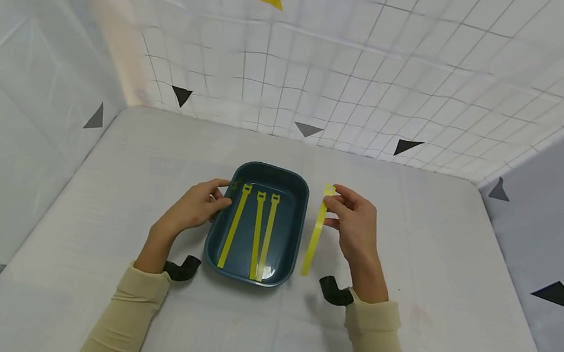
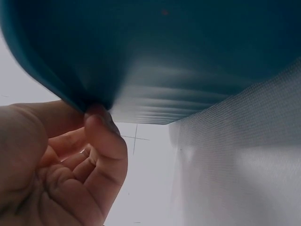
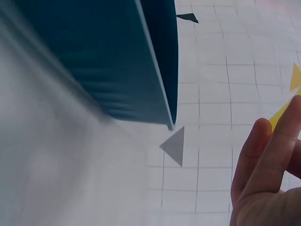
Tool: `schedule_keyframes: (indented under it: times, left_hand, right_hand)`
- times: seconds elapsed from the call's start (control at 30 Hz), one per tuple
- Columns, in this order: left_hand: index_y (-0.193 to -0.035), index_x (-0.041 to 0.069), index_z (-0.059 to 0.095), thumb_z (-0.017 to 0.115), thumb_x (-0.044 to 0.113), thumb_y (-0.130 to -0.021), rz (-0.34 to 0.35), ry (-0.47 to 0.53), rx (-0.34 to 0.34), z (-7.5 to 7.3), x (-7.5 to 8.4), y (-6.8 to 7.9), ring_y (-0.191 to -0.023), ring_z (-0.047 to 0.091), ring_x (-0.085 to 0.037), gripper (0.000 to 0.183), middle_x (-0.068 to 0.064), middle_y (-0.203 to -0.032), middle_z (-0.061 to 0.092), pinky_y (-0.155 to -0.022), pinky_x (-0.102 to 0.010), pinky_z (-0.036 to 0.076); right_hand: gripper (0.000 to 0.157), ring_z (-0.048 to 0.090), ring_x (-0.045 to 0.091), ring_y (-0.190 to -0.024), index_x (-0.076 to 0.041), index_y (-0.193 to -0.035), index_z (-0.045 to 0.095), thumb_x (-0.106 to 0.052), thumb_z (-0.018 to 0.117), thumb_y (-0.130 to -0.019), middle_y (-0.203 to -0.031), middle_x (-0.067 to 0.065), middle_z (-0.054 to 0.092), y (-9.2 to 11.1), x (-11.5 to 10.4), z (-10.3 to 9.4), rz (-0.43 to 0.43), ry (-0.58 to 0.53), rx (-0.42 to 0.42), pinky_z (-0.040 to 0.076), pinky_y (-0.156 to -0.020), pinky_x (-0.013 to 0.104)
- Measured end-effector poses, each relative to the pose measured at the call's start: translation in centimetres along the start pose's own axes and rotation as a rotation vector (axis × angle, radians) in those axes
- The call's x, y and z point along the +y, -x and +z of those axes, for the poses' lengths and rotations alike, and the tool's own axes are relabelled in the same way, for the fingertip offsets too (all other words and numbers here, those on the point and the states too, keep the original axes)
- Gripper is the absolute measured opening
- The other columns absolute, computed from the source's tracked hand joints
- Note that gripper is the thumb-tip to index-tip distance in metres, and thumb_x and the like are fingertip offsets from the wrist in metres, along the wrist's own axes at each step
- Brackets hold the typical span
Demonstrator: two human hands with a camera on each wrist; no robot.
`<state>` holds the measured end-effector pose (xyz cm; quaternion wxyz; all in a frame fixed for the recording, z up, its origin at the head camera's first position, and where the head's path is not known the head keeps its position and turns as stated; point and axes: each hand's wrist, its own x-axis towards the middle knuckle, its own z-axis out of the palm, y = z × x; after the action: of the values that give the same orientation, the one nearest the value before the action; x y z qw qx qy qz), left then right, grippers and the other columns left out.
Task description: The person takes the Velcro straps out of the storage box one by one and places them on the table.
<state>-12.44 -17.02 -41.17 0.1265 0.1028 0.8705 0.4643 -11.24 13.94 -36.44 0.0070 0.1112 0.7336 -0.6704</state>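
A dark teal rectangular tray sits in the middle of the table. Three yellow slotted cable straps lie lengthwise inside it, the left one slanted. My left hand pinches the tray's left rim between thumb and fingers, which the left wrist view shows close up at the tray wall. To the right of the tray, my right hand pinches another yellow cable strap near its slotted head; its tail hangs down beside the tray. Only a bit of that strap shows behind the fingers in the right wrist view.
A white cloth covers the table. Black curved wrist-camera pieces stick out at both wrists. Behind the table rises a white sheet wall with grid lines and coloured triangles; more sheets hang at the left and right.
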Motion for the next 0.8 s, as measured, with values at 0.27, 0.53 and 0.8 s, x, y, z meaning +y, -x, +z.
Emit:
schedule_keyframes:
  times: [0.27,0.53,0.8]
  left_hand:
    - [-0.147,-0.001,0.041,0.058,0.017,-0.102,-0.006,-0.005,0.001,0.0,0.1,0.0,-0.066,0.061,-0.020,0.052,-0.015,-0.098,0.061,-0.060,-0.035,0.050]
    - [-0.147,-0.001,0.041,0.058,0.016,-0.102,0.004,-0.006,0.000,0.0,0.2,0.0,-0.065,0.061,-0.020,0.052,-0.015,-0.097,0.061,-0.060,-0.035,0.050]
    - [-0.148,-0.002,0.039,0.058,0.016,-0.102,0.011,0.005,-0.008,0.0,0.0,0.0,-0.064,0.060,-0.021,0.053,-0.016,-0.097,0.061,-0.059,-0.036,0.049]
  right_hand:
    - [0.042,0.064,0.016,-0.081,-0.002,-0.136,0.058,-0.011,0.067,-0.095,-0.104,0.012,0.058,0.0,0.6,-0.7,0.011,0.003,0.002,0.056,-0.065,0.023]
    - [0.043,0.063,0.014,-0.080,0.000,-0.136,0.058,-0.010,0.067,-0.095,-0.103,0.012,0.058,0.1,1.4,-1.3,0.015,0.026,0.003,0.056,-0.066,0.023]
    - [0.044,0.064,0.014,-0.081,0.000,-0.136,0.057,-0.009,0.067,-0.095,-0.102,0.011,0.059,-0.2,2.3,-1.9,0.032,0.032,0.004,0.056,-0.065,0.024]
